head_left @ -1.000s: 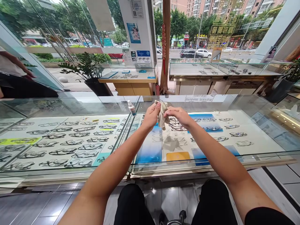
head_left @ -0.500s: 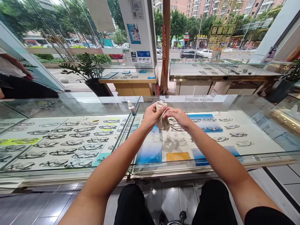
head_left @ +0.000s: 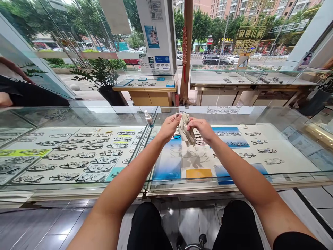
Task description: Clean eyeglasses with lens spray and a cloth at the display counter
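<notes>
Both my hands are raised over the glass display counter, pinching a crumpled beige cloth between them. My left hand grips the cloth's upper left part, fingers closed. My right hand holds its right side, fingers closed. Dark eyeglass frames seem to lie partly hidden behind the cloth and my right hand; whether either hand holds them I cannot tell. A small white spray bottle stands on the glass just left of my left hand.
Under the glass lie several rows of eyeglass frames and coloured mats. Another person's arm shows at the far left. A potted plant and more display counters stand behind. My knees are below the counter edge.
The cloth has been turned and pulled out a little between my hands, hanging lower toward the right. My hands stay in about the same place; the view shifted slightly.
</notes>
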### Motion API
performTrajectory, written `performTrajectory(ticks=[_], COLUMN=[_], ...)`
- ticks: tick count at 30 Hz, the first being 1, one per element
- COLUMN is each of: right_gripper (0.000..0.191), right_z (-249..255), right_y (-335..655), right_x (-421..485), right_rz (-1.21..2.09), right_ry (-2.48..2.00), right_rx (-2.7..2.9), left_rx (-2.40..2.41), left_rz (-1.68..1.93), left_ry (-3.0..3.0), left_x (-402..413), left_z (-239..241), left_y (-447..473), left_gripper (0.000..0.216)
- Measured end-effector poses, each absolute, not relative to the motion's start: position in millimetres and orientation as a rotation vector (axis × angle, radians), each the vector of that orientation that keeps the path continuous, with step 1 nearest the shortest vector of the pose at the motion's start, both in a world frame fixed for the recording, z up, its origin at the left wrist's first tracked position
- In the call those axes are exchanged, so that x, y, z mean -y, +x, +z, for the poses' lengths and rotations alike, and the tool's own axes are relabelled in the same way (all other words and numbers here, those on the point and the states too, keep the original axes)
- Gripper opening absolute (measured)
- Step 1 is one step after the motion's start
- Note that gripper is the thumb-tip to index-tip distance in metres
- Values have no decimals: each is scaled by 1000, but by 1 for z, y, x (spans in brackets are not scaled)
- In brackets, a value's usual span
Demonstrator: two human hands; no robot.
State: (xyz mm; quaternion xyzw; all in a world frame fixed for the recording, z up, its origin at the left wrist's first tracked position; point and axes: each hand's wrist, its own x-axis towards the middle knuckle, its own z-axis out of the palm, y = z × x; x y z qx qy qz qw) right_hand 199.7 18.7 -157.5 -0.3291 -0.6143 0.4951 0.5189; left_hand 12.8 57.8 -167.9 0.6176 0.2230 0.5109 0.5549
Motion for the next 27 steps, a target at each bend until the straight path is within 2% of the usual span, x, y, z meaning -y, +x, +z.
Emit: performTrajectory(ticks=[5,20,27], right_gripper=[23,26,27], right_z=[-153,-159,-156], right_y=[203,198,197], right_x=[-19,-16,-13], right_rz=[1225,1191,1196], right_ry=[-811,-756,-755], right_rx=[1422,1586,1604], left_rx=[-459,-702,-694], left_rz=[1103,1352,1395], left_ry=[1456,1430,1461], left_x=[-56,-41,-37], left_z=[-164,-161,-156], left_y=[10,20,21], left_gripper=[58,55,64])
